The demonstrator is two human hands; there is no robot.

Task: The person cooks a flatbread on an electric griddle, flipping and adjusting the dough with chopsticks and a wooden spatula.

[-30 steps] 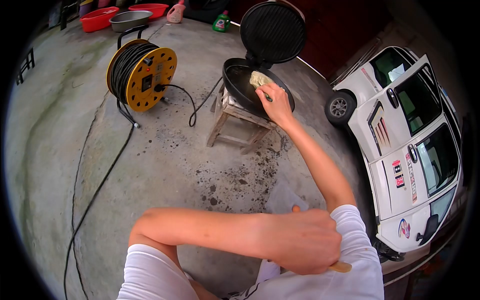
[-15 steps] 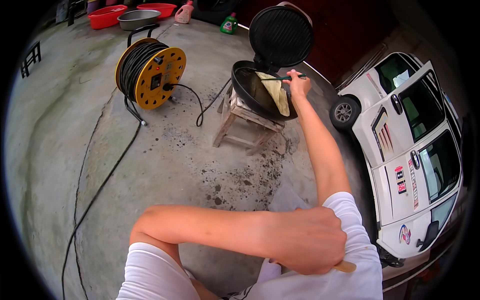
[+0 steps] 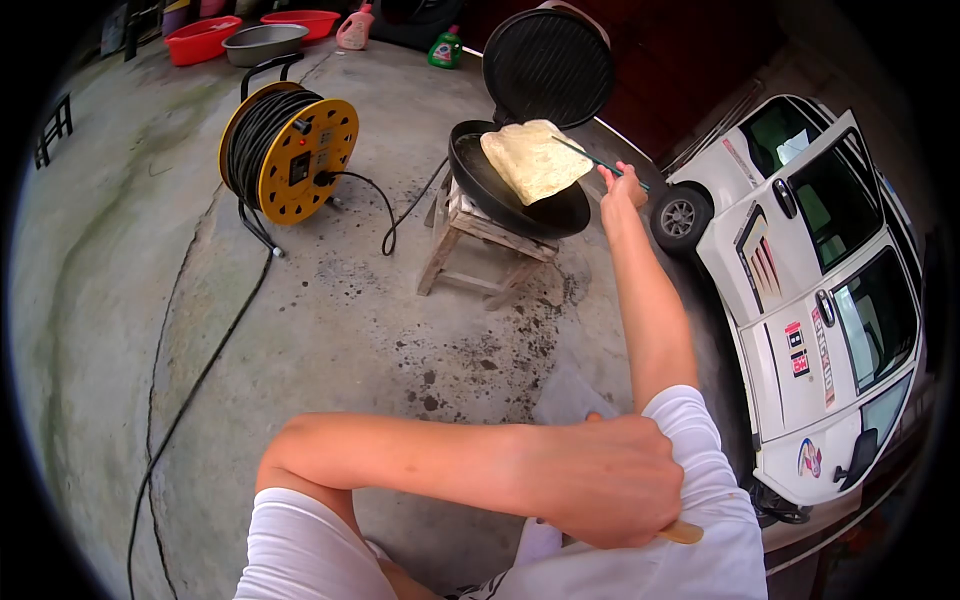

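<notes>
My right hand (image 3: pixel 624 187), arm stretched forward, is closed on dark green chopsticks (image 3: pixel 603 163). Their tips touch a pale, thin flatbread (image 3: pixel 535 165), which is spread out and partly raised over a round black electric griddle (image 3: pixel 475 172). The griddle's ridged lid (image 3: pixel 548 72) stands open behind it. Across my front, my left hand (image 3: pixel 610 480) is closed around a tool with a wooden handle (image 3: pixel 684 532). The handle's end sticks out below the fist, and the rest is mostly hidden.
The griddle rests on a small wooden stool (image 3: pixel 455 255). To its left stands a yellow cable reel (image 3: pixel 310 165) with a black cable (image 3: pixel 205 370) running over the concrete. A white vehicle (image 3: pixel 790 330) is at right. Red basins (image 3: pixel 203 45) and bottles (image 3: pixel 446 48) are behind.
The flatbread, which hung folded at the griddle's right side, is now lifted and opened out over the pan. My right hand has shifted slightly right and down; my left hand stays closed in place.
</notes>
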